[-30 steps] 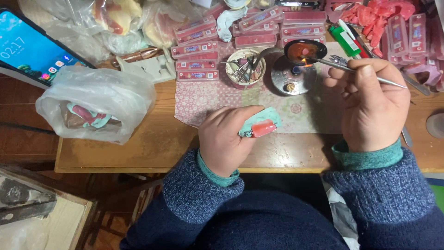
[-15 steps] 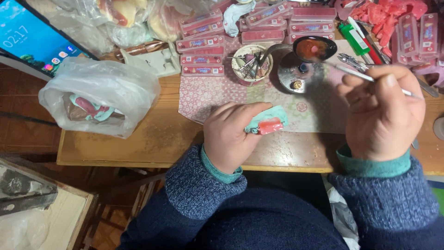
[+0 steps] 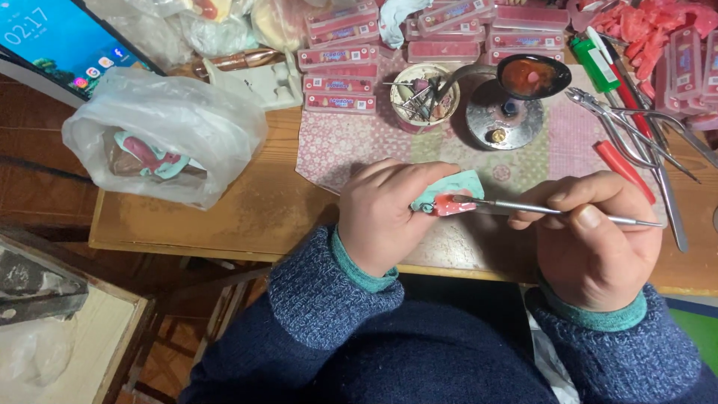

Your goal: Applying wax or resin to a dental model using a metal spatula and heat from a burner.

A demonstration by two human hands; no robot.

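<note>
My left hand (image 3: 389, 213) grips a small pale green cast with a red wax part (image 3: 452, 196) at the near edge of the wooden table (image 3: 247, 213). My right hand (image 3: 591, 243) holds a thin metal tool (image 3: 557, 212) like a pen, and its tip touches the red wax on the cast. Both sleeves are dark blue knit with green cuffs.
A metal stand with a dark spoon of red wax (image 3: 531, 76) stands behind the hands, beside a small cup of tools (image 3: 422, 96). Pliers and red-handled tools (image 3: 628, 131) lie at right, pink flat boxes (image 3: 340, 58) at the back, a white plastic bag (image 3: 161, 135) and a tablet (image 3: 56, 37) at left.
My right hand came down from the spoon at the back and brought the tool's tip to the cast in my left hand. The left hand stayed put.
</note>
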